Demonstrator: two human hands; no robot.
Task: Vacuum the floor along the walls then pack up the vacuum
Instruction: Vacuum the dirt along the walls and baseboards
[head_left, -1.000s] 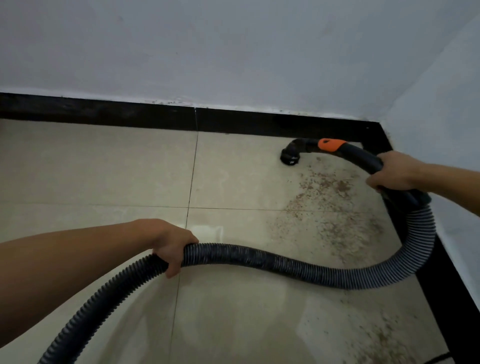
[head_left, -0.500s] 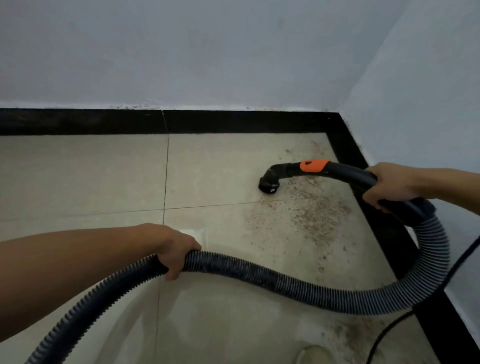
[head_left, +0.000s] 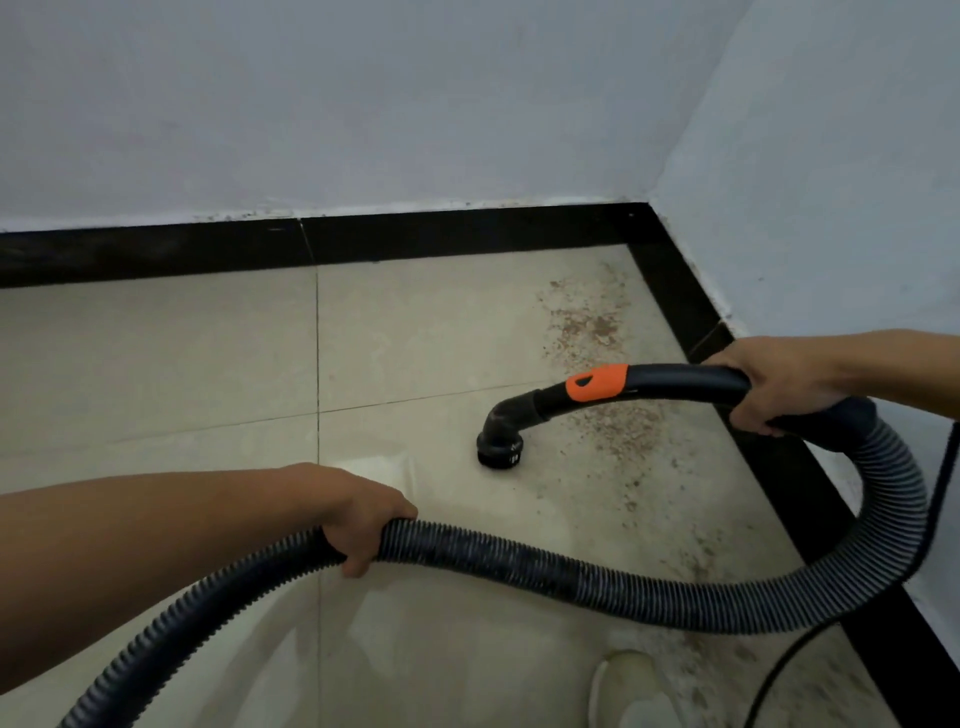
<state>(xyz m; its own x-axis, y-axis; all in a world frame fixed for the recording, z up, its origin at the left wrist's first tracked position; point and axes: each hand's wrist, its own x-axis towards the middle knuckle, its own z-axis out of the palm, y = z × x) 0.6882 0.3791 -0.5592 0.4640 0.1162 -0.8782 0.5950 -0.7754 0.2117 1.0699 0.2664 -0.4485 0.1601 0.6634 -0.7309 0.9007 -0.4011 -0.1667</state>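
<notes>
Head view: right hand (head_left: 774, 384) at right, fingers wrapped round black vacuum handle (head_left: 685, 378); round nozzle (head_left: 500, 441) down on tiled floor (head_left: 156, 364) mid-scene, beside brown dirt patch (head_left: 587, 327) along right skirting (head_left: 675, 301). Left hand (head_left: 363, 519) near left, fingers curled round ribbed hose (head_left: 571, 571), which loops right to handle. Black cable (head_left: 779, 670) on floor near right.

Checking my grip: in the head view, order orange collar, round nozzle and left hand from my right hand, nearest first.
1. orange collar, just left.
2. round nozzle, farther left, on the floor.
3. left hand, lower left, on the hose.
</notes>
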